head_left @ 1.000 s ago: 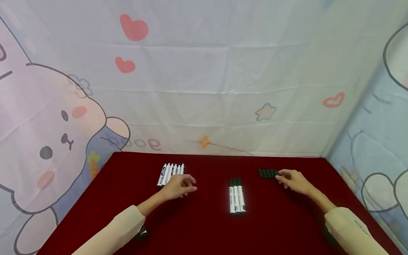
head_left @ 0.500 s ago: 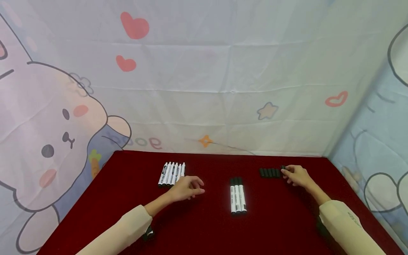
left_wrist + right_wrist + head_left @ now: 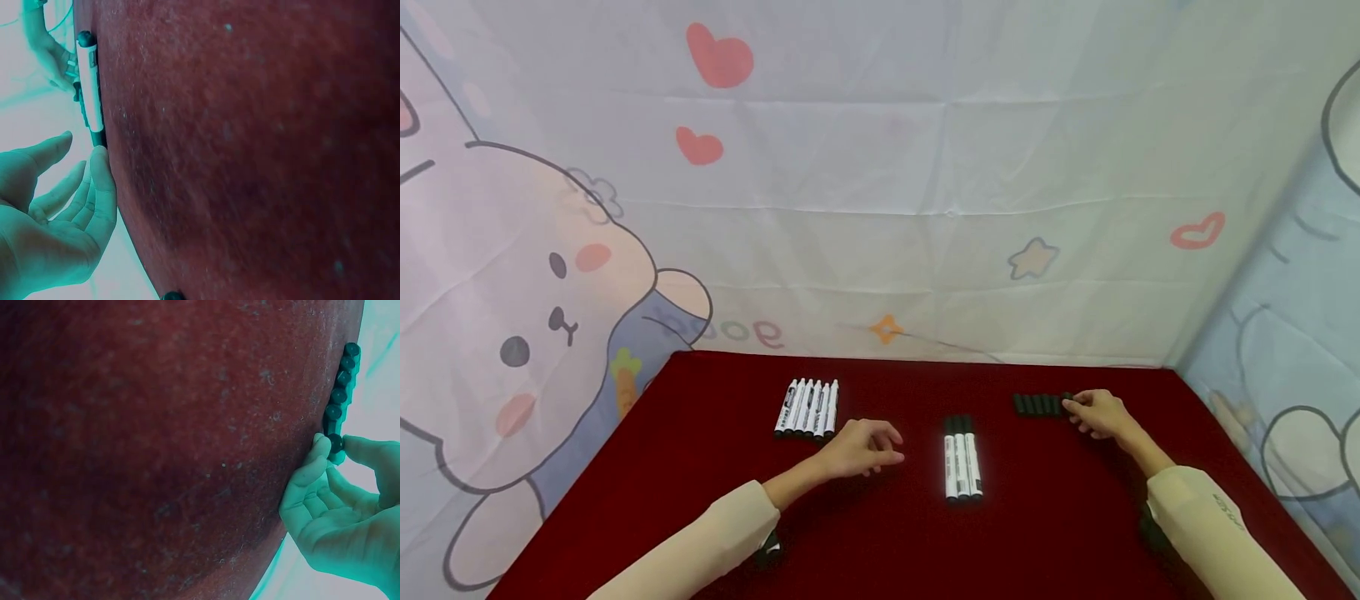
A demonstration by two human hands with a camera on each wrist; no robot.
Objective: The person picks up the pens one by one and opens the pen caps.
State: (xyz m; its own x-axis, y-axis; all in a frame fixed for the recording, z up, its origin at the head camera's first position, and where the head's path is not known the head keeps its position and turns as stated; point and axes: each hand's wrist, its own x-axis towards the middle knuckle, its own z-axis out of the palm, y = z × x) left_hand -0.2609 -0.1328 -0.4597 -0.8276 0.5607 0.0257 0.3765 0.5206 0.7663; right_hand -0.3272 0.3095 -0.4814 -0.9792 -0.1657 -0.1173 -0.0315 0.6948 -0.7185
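My right hand [image 3: 1099, 413] pinches a black marker cap [image 3: 336, 444] between thumb and fingertip at the right end of a row of several black caps [image 3: 1037, 405]. In the right wrist view that row [image 3: 338, 395] runs away from the fingers, its round ends facing the camera. My left hand [image 3: 861, 448] is relaxed over the cloth and holds nothing. It sits just left of three black-capped white markers [image 3: 962, 467] lying side by side. Behind it lie several white markers without caps [image 3: 807, 408], tips pointing away. The left wrist view shows one white marker [image 3: 90, 87] beyond the fingertips.
Dark red cloth [image 3: 880, 542] covers the table. A small black object [image 3: 769, 547] shows partly under the left sleeve, and another dark shape [image 3: 1152, 529] lies by the right sleeve. A printed curtain [image 3: 880, 183] hangs behind the table's far edge.
My right hand shifted slightly right, then brought the black cap down at the row's right end. My left hand moved right, away from the uncapped markers and towards the three capped ones.
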